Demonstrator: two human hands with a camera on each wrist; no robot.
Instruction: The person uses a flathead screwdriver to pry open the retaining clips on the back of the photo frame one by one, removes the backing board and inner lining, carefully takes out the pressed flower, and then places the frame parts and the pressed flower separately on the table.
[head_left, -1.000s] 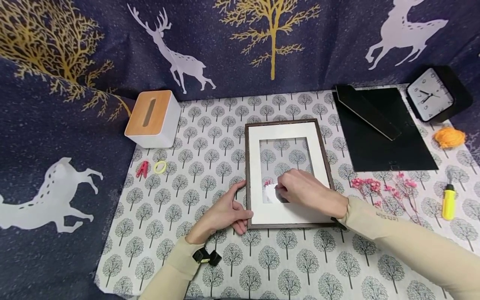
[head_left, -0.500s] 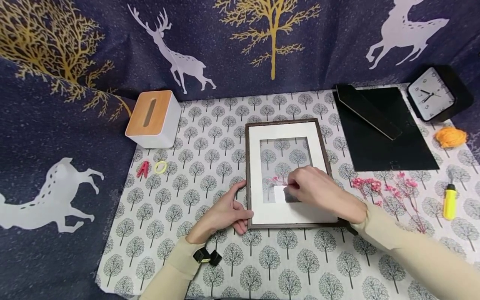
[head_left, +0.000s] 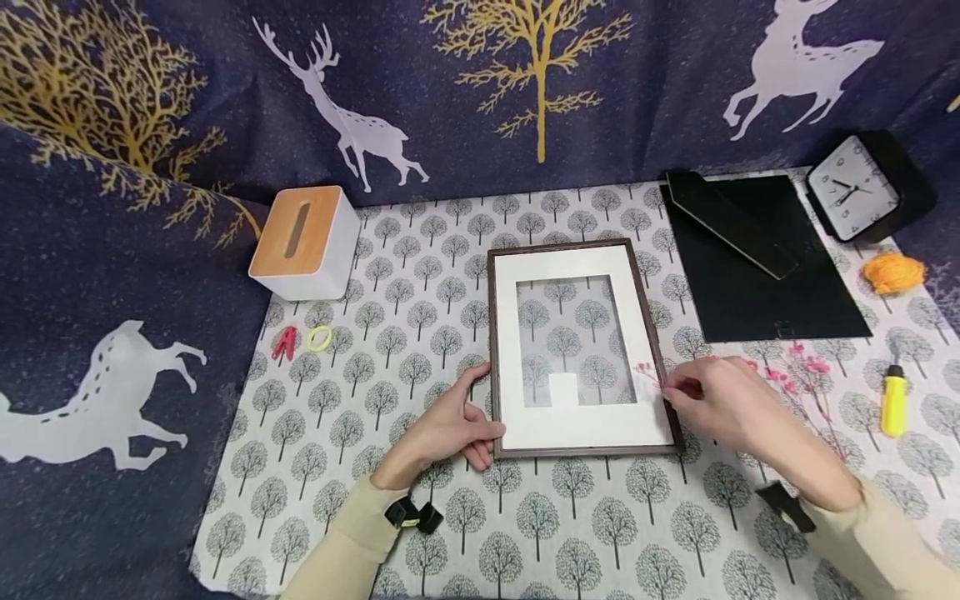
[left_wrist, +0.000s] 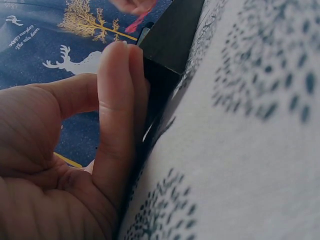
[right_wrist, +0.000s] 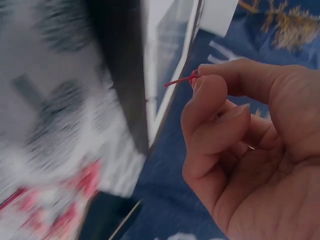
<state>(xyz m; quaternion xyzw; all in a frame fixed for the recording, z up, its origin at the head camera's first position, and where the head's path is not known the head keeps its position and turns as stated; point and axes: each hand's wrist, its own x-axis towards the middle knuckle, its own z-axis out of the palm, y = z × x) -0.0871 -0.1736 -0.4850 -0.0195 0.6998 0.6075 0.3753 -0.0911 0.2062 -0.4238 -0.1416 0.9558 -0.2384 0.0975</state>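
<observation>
A brown picture frame [head_left: 585,452] with a white mat lies flat on the tree-print cloth. My left hand [head_left: 457,425] rests against its lower left side; straight fingers [left_wrist: 117,80] press close along the frame's edge in the left wrist view. Just off the frame's right side, my right hand [head_left: 720,400] pinches a small pink dried-flower sprig [head_left: 643,369] between thumb and fingertips. The sprig's blossoms overlap the right border of the mat. From the right wrist, a thin red stem [right_wrist: 179,80] sticks out of the pinch; the rest is hidden by the fingers.
More pink dried flowers [head_left: 806,371] lie right of my right hand, near a yellow tube [head_left: 894,404]. A black backing board [head_left: 787,308], orange yarn [head_left: 892,272] and a clock [head_left: 855,187] are farther back. To the left are a tissue box [head_left: 303,242], red clip [head_left: 284,342] and yellow ring [head_left: 319,338].
My right hand has moved right, from over the frame's window to beyond its right edge, carrying the flower sprig. The left hand has stayed at the frame's side.
</observation>
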